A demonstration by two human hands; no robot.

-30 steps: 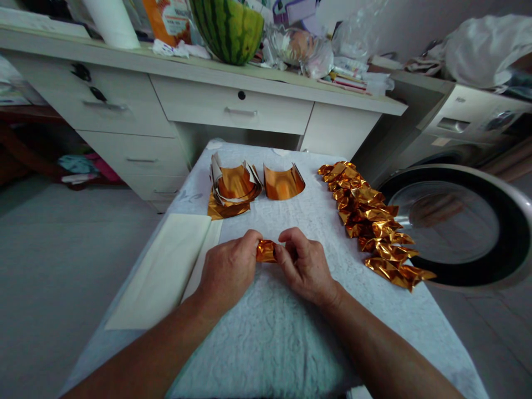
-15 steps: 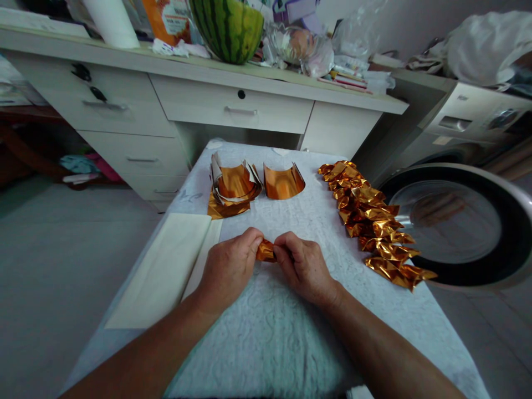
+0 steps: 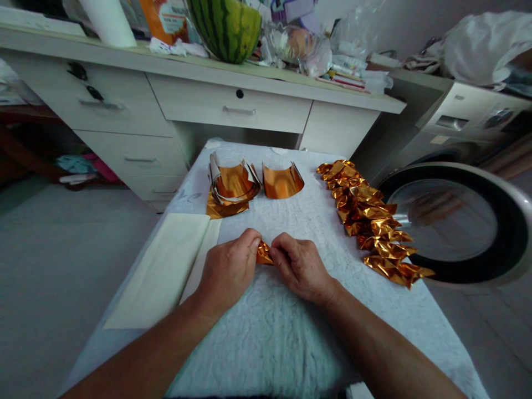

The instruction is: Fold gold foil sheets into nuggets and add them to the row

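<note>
A small piece of shiny gold foil paper (image 3: 265, 254) is pinched between my two hands over the middle of the table. My left hand (image 3: 233, 266) is closed on its left end, and my right hand (image 3: 300, 267) grips the right end; the fingers hide both ends. Beyond my hands, a stack of curled gold foil sheets (image 3: 233, 185) stands at the left, with one curled foil sheet (image 3: 283, 182) beside it. To the right, several folded gold foil pieces (image 3: 369, 221) with twisted-looking ends lie in an overlapping row.
Pale paper sheets (image 3: 160, 271) lie along the left side of the cloth-covered table (image 3: 270, 343). Behind it stands a white desk (image 3: 249, 113) with a cut watermelon (image 3: 226, 27) on top. An open washing machine door (image 3: 453, 221) is close to the table's right edge.
The foil between my hands looks more crumpled, and its visible part has tilted slightly. Both hands stay in nearly the same place. The view has shifted a little.
</note>
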